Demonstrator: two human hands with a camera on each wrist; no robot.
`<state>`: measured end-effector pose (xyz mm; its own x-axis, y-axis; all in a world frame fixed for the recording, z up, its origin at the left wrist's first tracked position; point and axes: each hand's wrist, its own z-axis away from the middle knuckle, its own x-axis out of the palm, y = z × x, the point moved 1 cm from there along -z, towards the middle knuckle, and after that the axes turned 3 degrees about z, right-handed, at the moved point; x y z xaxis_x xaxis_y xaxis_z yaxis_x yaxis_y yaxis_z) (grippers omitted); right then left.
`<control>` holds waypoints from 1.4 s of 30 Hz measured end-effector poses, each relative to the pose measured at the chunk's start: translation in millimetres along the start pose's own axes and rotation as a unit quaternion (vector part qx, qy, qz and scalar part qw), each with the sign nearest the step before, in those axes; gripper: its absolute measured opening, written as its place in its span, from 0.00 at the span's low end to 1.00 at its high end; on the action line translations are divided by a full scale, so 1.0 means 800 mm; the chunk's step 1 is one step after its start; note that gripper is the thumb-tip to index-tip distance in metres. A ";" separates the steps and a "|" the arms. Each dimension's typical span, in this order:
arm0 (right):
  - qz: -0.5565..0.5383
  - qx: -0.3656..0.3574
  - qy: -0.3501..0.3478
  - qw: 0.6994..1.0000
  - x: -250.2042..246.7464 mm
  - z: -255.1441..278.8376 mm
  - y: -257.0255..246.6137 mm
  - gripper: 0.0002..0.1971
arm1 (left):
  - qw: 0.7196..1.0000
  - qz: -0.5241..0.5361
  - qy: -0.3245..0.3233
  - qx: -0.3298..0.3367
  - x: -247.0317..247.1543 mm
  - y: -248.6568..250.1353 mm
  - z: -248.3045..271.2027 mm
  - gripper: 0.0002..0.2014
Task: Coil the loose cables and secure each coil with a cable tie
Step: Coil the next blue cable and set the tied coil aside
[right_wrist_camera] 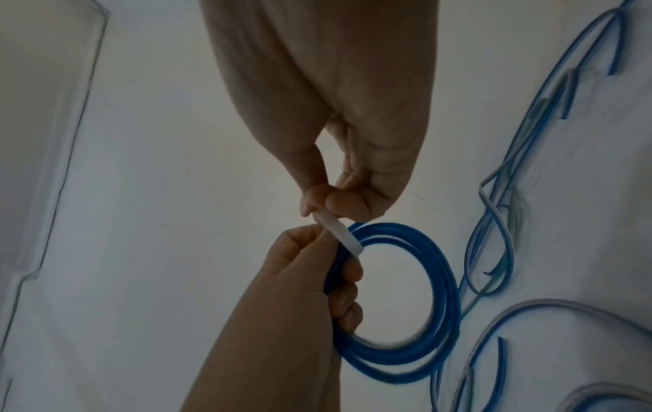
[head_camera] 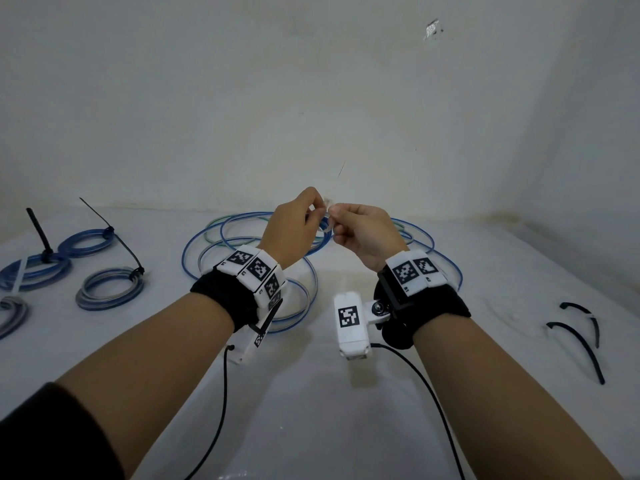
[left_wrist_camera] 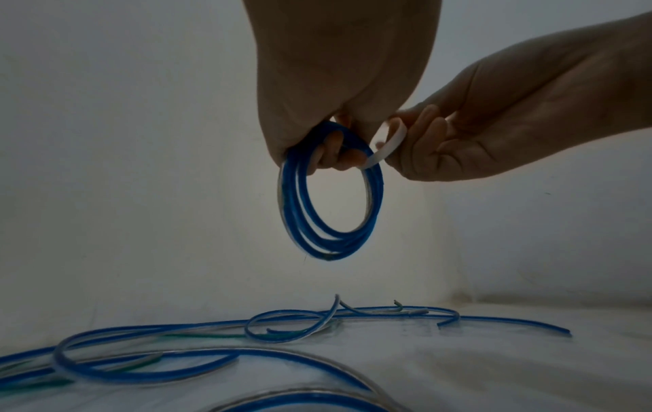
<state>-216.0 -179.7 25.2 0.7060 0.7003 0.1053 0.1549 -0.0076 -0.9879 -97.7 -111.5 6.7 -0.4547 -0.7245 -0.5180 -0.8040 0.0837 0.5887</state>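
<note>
Both hands are raised above the table and meet at their fingertips. My left hand [head_camera: 311, 211] has its fingers curled through a small blue cable coil [left_wrist_camera: 331, 248], which hangs below it. In the right wrist view the coil [right_wrist_camera: 448, 306] shows several turns. A white cable tie [left_wrist_camera: 391, 139] bends over the top of the coil. My right hand [head_camera: 339, 218] pinches the free end of the tie [right_wrist_camera: 338, 232] between thumb and forefinger. In the head view the hands hide most of the coil, and only a bit of the tie [head_camera: 329, 225] shows.
Loose blue, grey and green cables [head_camera: 194, 244] sprawl on the white table under the hands. Tied coils [head_camera: 110, 289] lie at the left, some with black ties sticking up. Two black cable ties [head_camera: 581, 348] lie at the right. A wall stands close behind.
</note>
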 end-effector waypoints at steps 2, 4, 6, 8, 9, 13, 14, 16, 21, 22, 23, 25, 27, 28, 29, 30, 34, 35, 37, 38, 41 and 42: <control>-0.026 0.014 0.000 1.000 -0.002 0.000 -0.001 0.05 | 1.000 -0.012 -0.006 0.017 -0.001 0.002 0.001 0.04; -0.037 0.021 -0.006 0.999 -0.003 0.000 -0.002 0.03 | 0.999 -0.021 -0.010 0.028 -0.004 0.004 -0.001 0.04; -0.034 0.024 -0.018 0.999 -0.003 0.000 -0.001 0.05 | 0.999 -0.028 -0.012 0.036 -0.004 0.007 -0.003 0.04; -0.035 0.032 -0.025 0.999 -0.003 0.001 -0.001 0.06 | 0.999 -0.026 -0.009 0.039 -0.004 0.009 -0.005 0.04; -0.040 0.035 -0.023 0.998 -0.003 0.001 -0.002 0.06 | 0.999 -0.023 -0.006 0.040 -0.004 0.010 -0.006 0.04; -0.058 0.037 -0.010 0.998 -0.002 0.002 -0.004 0.07 | 0.999 -0.017 0.005 0.034 -0.002 0.008 -0.006 0.05; -0.056 0.040 -0.009 0.998 -0.001 0.003 -0.004 0.08 | 0.999 -0.015 0.009 0.031 -0.001 0.008 -0.005 0.05; -0.052 0.046 -0.002 0.998 0.001 0.003 -0.002 0.09 | 1.000 -0.007 0.017 0.023 0.000 0.006 -0.005 0.05; -0.062 0.059 0.026 0.996 -0.001 0.001 -0.002 0.10 | 0.999 -0.034 0.003 0.040 0.000 0.007 -0.001 0.05; -0.062 0.061 0.030 0.996 -0.001 0.000 -0.002 0.10 | 0.998 -0.041 0.000 0.047 0.000 0.008 0.000 0.04; -0.063 0.062 0.033 0.996 -0.001 -0.001 -0.003 0.09 | 0.997 -0.048 -0.003 0.052 0.000 0.008 0.000 0.04; -0.064 0.065 0.040 0.995 0.000 -0.002 -0.004 0.08 | 0.996 -0.061 -0.009 0.056 -0.002 0.009 -0.001 0.04; -0.065 0.063 0.049 0.995 0.000 -0.002 -0.005 0.07 | 0.995 -0.072 -0.016 0.061 -0.004 0.009 -0.001 0.04; -0.066 0.059 0.054 0.995 0.000 -0.003 -0.005 0.06 | 0.995 -0.077 -0.020 0.066 -0.004 0.009 0.000 0.04; -0.068 0.055 0.058 0.994 0.000 -0.003 -0.005 0.06 | 0.994 -0.081 -0.024 0.070 -0.004 0.008 0.001 0.04; -0.071 0.055 0.059 0.994 -0.001 -0.004 -0.005 0.06 | 0.993 -0.083 -0.029 0.073 -0.004 0.008 0.002 0.04; -0.077 0.071 0.032 0.994 -0.003 -0.005 -0.003 0.08 | 0.994 -0.066 -0.034 0.076 -0.004 0.008 0.005 0.04; -0.076 0.072 0.025 0.994 -0.003 -0.005 -0.003 0.07 | 0.995 -0.054 -0.033 0.072 -0.005 0.008 0.004 0.04; -0.075 0.076 0.025 0.994 -0.004 -0.005 -0.004 0.07 | 0.997 -0.027 -0.039 0.055 -0.005 0.009 0.004 0.04; -0.078 0.077 0.031 0.994 -0.004 -0.006 -0.004 0.07 | 0.998 -0.017 -0.044 0.049 -0.004 0.011 0.004 0.04; -0.075 0.069 0.060 0.993 -0.004 -0.010 -0.005 0.09 | 0.997 0.002 -0.066 0.043 -0.003 0.015 0.007 0.04; -0.070 0.066 0.072 0.993 -0.005 -0.011 -0.005 0.09 | 0.996 0.011 -0.075 0.040 -0.003 0.016 0.008 0.04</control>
<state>-213.3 -188.8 29.7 0.7770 0.5788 0.2475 0.1721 0.1829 -0.9680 -109.8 -104.1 11.4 -0.5199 -0.6115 -0.5964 -0.8183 0.1563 0.5531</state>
